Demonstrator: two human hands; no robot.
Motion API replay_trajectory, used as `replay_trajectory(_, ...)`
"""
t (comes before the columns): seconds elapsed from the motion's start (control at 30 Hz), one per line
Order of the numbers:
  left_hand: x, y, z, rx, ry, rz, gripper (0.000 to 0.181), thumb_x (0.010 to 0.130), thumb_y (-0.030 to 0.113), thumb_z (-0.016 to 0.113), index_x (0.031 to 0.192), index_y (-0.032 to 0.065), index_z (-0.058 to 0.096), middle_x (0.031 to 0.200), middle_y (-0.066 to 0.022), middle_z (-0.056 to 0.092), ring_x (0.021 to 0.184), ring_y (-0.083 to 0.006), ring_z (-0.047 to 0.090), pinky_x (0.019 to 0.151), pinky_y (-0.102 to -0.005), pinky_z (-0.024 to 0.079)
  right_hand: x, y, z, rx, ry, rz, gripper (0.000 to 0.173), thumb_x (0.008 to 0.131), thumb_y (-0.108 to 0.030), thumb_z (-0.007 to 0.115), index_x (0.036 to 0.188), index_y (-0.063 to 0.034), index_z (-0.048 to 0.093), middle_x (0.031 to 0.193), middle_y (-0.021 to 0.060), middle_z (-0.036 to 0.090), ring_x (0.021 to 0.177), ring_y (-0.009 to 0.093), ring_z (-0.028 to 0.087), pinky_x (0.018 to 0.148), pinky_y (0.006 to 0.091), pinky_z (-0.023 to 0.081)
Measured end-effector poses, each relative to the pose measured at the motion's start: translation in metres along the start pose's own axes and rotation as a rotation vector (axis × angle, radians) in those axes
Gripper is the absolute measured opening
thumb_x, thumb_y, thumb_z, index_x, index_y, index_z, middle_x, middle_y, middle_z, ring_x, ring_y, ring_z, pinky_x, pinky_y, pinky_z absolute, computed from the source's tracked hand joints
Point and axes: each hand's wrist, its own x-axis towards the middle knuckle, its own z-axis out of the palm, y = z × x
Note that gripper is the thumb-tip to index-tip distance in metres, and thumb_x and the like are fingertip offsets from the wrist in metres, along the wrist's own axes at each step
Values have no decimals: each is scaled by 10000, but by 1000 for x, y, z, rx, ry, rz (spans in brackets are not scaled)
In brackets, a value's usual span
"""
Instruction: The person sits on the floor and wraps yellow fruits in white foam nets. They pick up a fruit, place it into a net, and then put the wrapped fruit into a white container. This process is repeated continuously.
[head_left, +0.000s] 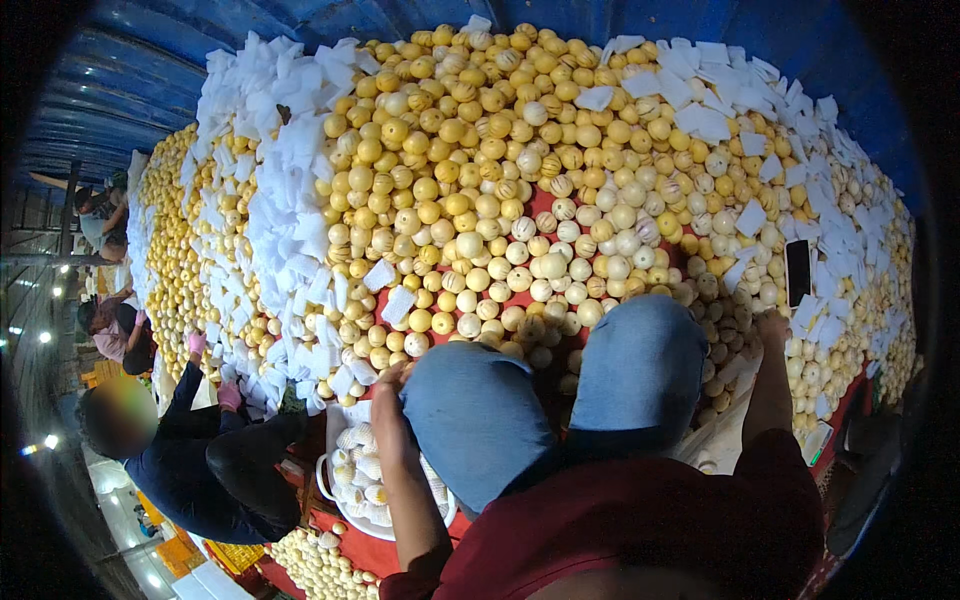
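Note:
Round yellow, purple-striped melons (450, 172), which look like pepino melons, lie heaped before me on red cloth (544, 206). My left hand (388, 397) is beside my left knee, above a white basket (322, 472) of melons in white foam nets (362, 480). Whether it holds anything is hidden. At the right, my right hand (772, 327) touches or hovers over the pile, just below a dark-screened phone (798, 274); its fingers are too small and shaded to read. White foam net sleeves (289, 217) form a thick band left of the middle.
A co-worker in dark clothes and pink gloves (229, 395) sits close at the left, with other people farther off. More foam sleeves (847, 247) cover the right side. A blue corrugated wall (570, 15) stands behind the heap. Yellow crates (236, 556) are at the lower left.

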Motion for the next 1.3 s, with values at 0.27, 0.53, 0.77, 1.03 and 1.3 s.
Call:
replay_trajectory(0.27,-19,31,75,1045,-44,603,296,799,44,441,1065,-4,564,1053,-184,565,1000,-326,522,918,-372,379,27,45,34,107,309,-278,265,802,-195,579,1037,-74,559,1007,152,557,917,358,529,700,458,457)
replay_trajectory(0.53,-4,26,80,970,-58,565,280,803,49,441,1043,-12,573,1042,-172,582,1001,-310,529,922,-363,381,51,-45,-143,443,904,-461,487,820,-203,569,1250,-16,437,1181,258,483,1119,399,433,903,484,387)
replay_trajectory(0.77,-26,19,66,785,43,523,316,813,53,418,1087,-60,528,1053,-173,576,996,-257,533,933,-344,370,155,-66,-168,148,314,-57,547,828,-258,565,1322,-139,363,1427,232,146,1086,404,492,933,542,392)
replay_trajectory(1.03,-17,14,51,785,24,536,337,875,168,419,1099,-60,524,1045,-175,584,1003,-271,530,936,-362,362,123,-15,-167,386,158,-30,588,798,-325,607,1255,-17,402,1228,205,443,1052,352,518,870,417,467)
replay_trajectory(1.3,-4,18,71,834,31,495,261,855,73,416,1044,-60,537,980,-159,583,942,-251,524,908,-344,375,41,-34,-140,741,378,-355,348,805,-291,569,1002,-8,524,891,169,568,839,283,562,648,391,474)
